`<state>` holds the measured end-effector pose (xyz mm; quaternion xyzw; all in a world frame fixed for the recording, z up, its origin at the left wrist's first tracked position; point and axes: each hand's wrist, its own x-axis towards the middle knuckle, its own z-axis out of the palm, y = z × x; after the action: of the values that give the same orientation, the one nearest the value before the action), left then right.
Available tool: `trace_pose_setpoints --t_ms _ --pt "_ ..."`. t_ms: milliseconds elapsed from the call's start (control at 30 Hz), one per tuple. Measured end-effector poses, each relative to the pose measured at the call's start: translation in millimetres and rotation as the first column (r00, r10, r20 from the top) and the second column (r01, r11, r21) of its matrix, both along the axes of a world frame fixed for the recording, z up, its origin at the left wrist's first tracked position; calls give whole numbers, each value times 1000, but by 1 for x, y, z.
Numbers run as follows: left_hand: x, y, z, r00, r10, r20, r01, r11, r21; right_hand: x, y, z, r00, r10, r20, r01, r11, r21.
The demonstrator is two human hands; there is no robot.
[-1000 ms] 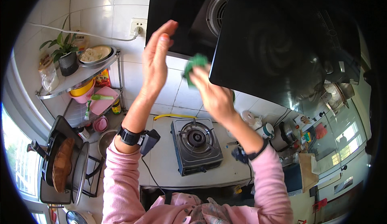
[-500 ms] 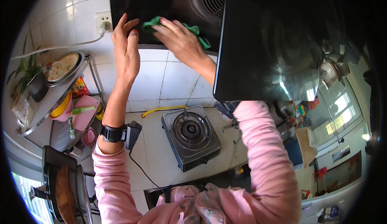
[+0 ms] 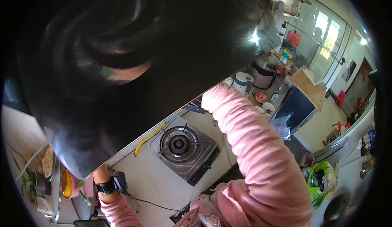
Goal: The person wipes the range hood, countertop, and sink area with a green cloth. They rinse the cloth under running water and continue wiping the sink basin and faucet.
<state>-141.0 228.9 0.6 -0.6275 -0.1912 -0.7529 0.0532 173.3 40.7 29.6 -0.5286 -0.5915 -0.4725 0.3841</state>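
A large glossy black panel (image 3: 155, 92) fills the upper left and hides most of both hands. Through or in its dark surface shows a patch of my right hand (image 3: 130, 71), with a bit of green cloth (image 3: 108, 73) at its fingers. My right arm in a pink sleeve (image 3: 253, 133) reaches up behind the panel's lower edge. My left forearm, with a black wrist strap (image 3: 107, 186) and a small device on it, also goes up behind the panel; the left fingers are hidden. Below the panel a single-burner gas stove (image 3: 183, 149) stands on the tiled counter.
A yellow hose (image 3: 147, 139) runs behind the stove. To the right are a rice cooker (image 3: 263, 71), a white jug (image 3: 243, 82) and small bowls (image 3: 267, 107). A shelf with a potted plant (image 3: 41, 184) stands at left. A green basket (image 3: 316, 182) sits at lower right.
My view has shifted, so the black panel now covers much more of the picture and hides both hands. The rice cooker and green basket have come into sight at right.
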Motion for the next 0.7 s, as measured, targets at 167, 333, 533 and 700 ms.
trace_pose_setpoints --t_ms 167,333,533,700 --pt "21 -11 -1 989 109 -102 -110 994 -8 79 -29 2 997 -33 -77 34 999 10" --pt "50 -29 0 947 227 -226 -234 972 -4 154 -63 9 990 -51 -130 50 999 -7" --pt "95 -59 -3 849 345 -400 -371 928 13 247 -82 -1 977 -18 -211 7 999 -54" --pt "128 -90 -17 726 377 -575 -436 899 38 276 -88 6 965 21 -260 -43 996 -80"
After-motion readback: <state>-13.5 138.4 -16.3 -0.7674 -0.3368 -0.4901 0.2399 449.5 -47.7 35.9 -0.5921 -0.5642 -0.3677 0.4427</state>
